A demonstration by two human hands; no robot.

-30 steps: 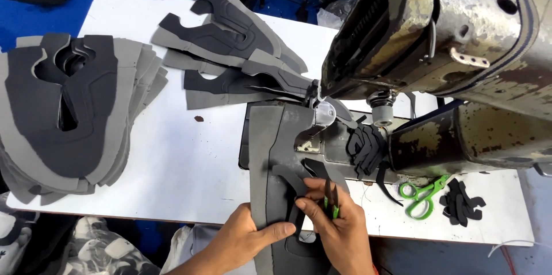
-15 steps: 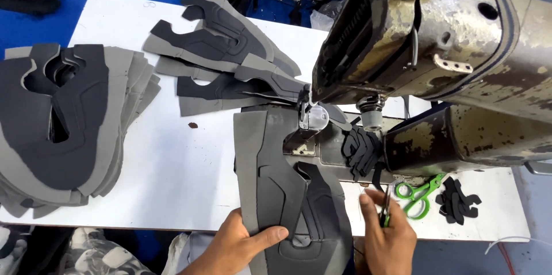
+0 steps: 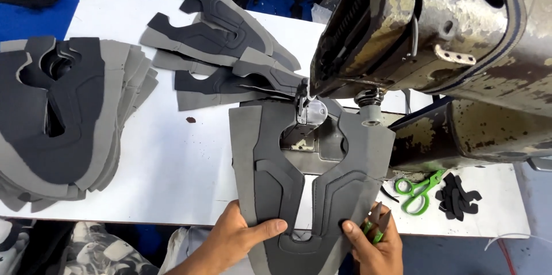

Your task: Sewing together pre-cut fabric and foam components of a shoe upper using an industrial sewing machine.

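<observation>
A grey shoe upper piece point(image 3: 270, 165) with dark overlays lies spread flat under the sewing machine's presser foot point(image 3: 305, 111). My left hand point(image 3: 241, 237) pinches its near left edge, thumb on top. My right hand point(image 3: 374, 246) presses the near right edge with the thumb while its fingers also keep a small green-handled thread snip point(image 3: 376, 223). Both wings of the piece straddle the needle plate.
A worn sewing machine point(image 3: 437, 33) fills the right. Sewn uppers point(image 3: 224, 39) are piled at the back, and a stack of unsewn grey pieces point(image 3: 57, 125) lies left. Green scissors point(image 3: 420, 190) and small black cut parts point(image 3: 457, 194) lie on the white table point(image 3: 172, 165) at right.
The upper has been opened out flat and wide under the presser foot. My right hand has shifted from beside the machine arm to the piece's near right edge. The small black parts near the needle are gone.
</observation>
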